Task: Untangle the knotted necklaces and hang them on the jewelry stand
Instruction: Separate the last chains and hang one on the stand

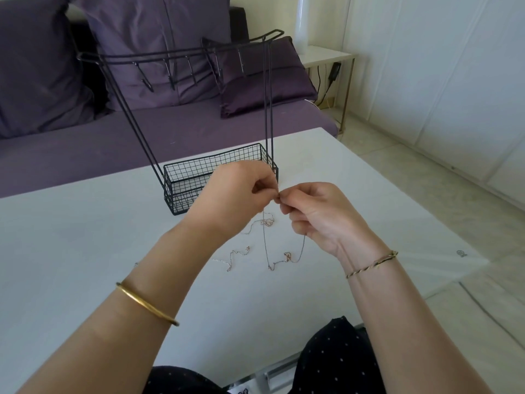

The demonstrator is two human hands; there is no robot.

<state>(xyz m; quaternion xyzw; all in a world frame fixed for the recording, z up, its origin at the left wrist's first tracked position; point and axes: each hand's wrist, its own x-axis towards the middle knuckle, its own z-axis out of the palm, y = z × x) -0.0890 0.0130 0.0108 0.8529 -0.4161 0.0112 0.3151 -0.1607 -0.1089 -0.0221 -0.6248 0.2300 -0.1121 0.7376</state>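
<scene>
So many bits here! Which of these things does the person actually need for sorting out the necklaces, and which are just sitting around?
Needed for the job:
- thin chains, tangled, partly lifted, partly lying on the white table
- black wire jewelry stand, hooks bare
- left hand and right hand, pinching the chain together

Just lying about:
- purple cushions on the sofa
- white side table
- wrist bangles

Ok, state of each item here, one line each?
Left hand: pinching the chain.
Right hand: pinching the chain.
Necklaces: tangled, partly lifted, rest lying on the table.
Jewelry stand: upright, hooks bare, basket looks empty.
</scene>
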